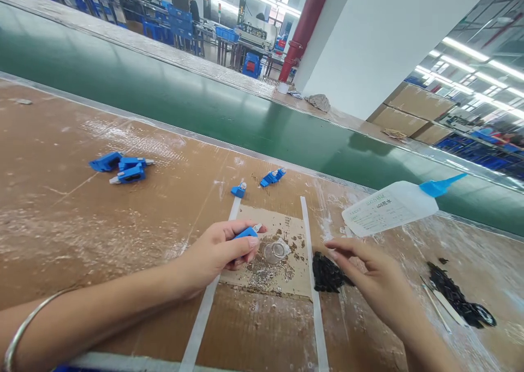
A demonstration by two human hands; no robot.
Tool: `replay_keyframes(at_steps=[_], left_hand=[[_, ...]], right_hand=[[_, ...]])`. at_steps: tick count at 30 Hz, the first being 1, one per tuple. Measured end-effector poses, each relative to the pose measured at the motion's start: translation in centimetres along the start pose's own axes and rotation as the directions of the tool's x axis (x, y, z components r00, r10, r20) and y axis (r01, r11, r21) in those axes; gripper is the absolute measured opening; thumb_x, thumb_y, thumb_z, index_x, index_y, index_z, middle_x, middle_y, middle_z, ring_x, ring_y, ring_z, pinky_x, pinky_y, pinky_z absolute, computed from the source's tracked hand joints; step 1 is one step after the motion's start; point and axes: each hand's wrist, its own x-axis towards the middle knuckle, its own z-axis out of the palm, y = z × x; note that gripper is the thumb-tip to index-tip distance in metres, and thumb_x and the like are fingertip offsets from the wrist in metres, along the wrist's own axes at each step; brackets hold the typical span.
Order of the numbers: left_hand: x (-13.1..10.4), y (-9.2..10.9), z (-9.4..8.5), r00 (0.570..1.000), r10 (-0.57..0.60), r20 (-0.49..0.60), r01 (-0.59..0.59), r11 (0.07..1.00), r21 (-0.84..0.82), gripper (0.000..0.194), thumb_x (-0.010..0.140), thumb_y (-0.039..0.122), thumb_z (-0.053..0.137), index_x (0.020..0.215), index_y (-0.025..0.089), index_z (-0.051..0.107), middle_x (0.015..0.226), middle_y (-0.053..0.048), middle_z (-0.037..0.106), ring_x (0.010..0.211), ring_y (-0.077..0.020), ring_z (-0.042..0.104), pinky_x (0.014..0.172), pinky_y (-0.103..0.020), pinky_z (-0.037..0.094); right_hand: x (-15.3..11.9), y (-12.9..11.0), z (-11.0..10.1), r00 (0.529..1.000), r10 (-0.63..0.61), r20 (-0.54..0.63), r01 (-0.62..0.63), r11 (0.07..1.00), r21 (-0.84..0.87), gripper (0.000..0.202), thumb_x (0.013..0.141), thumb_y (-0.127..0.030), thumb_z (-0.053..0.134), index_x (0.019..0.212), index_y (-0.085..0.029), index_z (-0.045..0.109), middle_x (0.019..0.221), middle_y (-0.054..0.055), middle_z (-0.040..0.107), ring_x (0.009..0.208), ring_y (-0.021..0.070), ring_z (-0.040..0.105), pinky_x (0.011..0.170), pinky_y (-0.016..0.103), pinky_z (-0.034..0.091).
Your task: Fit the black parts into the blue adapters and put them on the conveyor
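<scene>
My left hand (229, 247) is closed around a small blue plastic part with a whitish tip (246, 233), held above the left side of a cardboard piece (292, 285). Thumb and index fingertip of my right hand (370, 265) come together in a pinch over a pile of small black pieces (326, 273); whatever is between them is too small to make out. Between the hands, a small clear round dish (275, 251) stands on the wet, spotted cardboard. Just beyond it lie a single blue part (238, 190) and a couple more blue parts (272, 177).
Several blue parts (125, 166) lie at the left. A white squeeze bottle with a blue nozzle (391, 208) rests at the right. Nearer sit more black pieces (452, 293) and thin white tools (444, 303). A green conveyor belt (196, 99) runs behind the table.
</scene>
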Motion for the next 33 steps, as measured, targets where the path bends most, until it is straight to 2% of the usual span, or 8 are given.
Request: replay_keyframes(at_steps=[5,11,15,20,25,29,31,33], left_hand=[[-0.3,-0.5,-0.1,0.995,0.085,0.042,-0.092,0.972,0.216,0.041,0.081,0.041,0.070,0.113,0.017,0.067,0.071,0.005,0.049,0.061,-0.0100,0.036,0.059,-0.026,0.026],[-0.7,-0.6,0.4,0.986,0.083,0.143,-0.114,0.967,0.227,0.060,0.075,0.034,0.079,0.130,0.021,0.059,0.082,0.004,0.049,0.075,-0.0129,0.043,0.067,-0.025,0.034],[-0.7,-0.8,0.1,0.985,0.097,0.144,-0.133,0.955,0.266,0.057,0.081,0.032,0.072,0.135,0.022,0.055,0.081,0.004,0.047,0.073,-0.0129,0.041,0.067,-0.026,0.033],[-0.5,-1.1,0.0,0.983,0.127,0.132,-0.161,0.941,0.298,0.053,0.082,0.034,0.069,0.132,0.020,0.056,0.080,0.003,0.047,0.071,-0.0129,0.041,0.066,-0.027,0.033],[-0.5,-0.9,-0.2,0.978,0.171,0.119,-0.204,0.903,0.379,0.051,0.082,0.036,0.067,0.129,0.021,0.058,0.082,0.002,0.053,0.072,-0.0136,0.046,0.069,-0.028,0.038],[0.2,0.5,-1.3,0.951,0.305,-0.048,-0.196,0.716,0.670,0.039,0.089,0.035,0.057,0.123,0.018,0.061,0.097,-0.005,0.067,0.082,-0.0187,0.059,0.080,-0.034,0.046],[0.8,1.6,-2.3,0.905,0.388,-0.174,-0.065,0.531,0.845,0.041,0.094,0.032,0.048,0.130,0.016,0.056,0.109,-0.011,0.070,0.094,-0.0248,0.064,0.085,-0.040,0.047],[1.2,2.9,-3.3,0.855,0.441,-0.273,0.140,0.311,0.940,0.043,0.098,0.029,0.040,0.136,0.013,0.051,0.114,-0.016,0.070,0.100,-0.0312,0.067,0.084,-0.044,0.049]], right_hand=[[-0.1,0.6,1.6,0.974,-0.167,0.154,0.182,0.979,-0.094,0.023,0.095,-0.029,0.054,0.094,-0.026,0.077,0.098,0.005,0.079,0.088,0.0228,0.076,0.076,0.038,0.065],[0.8,1.3,1.8,0.930,-0.212,0.301,0.265,0.953,-0.149,0.024,0.093,-0.021,0.053,0.095,-0.026,0.076,0.103,0.005,0.079,0.088,0.0217,0.076,0.073,0.036,0.065],[0.9,1.0,1.8,0.927,-0.178,0.330,0.247,0.952,-0.182,0.023,0.092,-0.021,0.051,0.089,-0.024,0.074,0.099,0.005,0.078,0.082,0.0211,0.076,0.068,0.034,0.063],[1.4,0.3,2.0,0.909,-0.022,0.417,0.122,0.969,-0.214,0.021,0.089,-0.020,0.049,0.083,-0.023,0.069,0.096,0.005,0.074,0.079,0.0210,0.073,0.066,0.034,0.058],[2.0,-0.5,2.1,0.905,0.042,0.423,0.061,0.972,-0.226,0.017,0.082,-0.017,0.050,0.077,-0.022,0.065,0.084,0.004,0.070,0.069,0.0199,0.067,0.060,0.033,0.051],[3.2,-1.0,1.3,0.906,0.077,0.415,0.008,0.980,-0.200,0.016,0.079,-0.019,0.054,0.084,-0.022,0.069,0.080,0.003,0.068,0.067,0.0182,0.064,0.062,0.032,0.051],[4.1,-1.2,0.7,0.919,0.070,0.388,-0.043,0.996,-0.080,0.019,0.082,-0.026,0.057,0.093,-0.023,0.072,0.087,0.004,0.070,0.075,0.0186,0.066,0.069,0.032,0.053],[5.0,-1.5,0.4,0.933,0.043,0.356,-0.130,0.966,0.224,0.016,0.082,-0.031,0.065,0.091,-0.024,0.076,0.091,0.005,0.070,0.082,0.0185,0.065,0.074,0.032,0.053]])
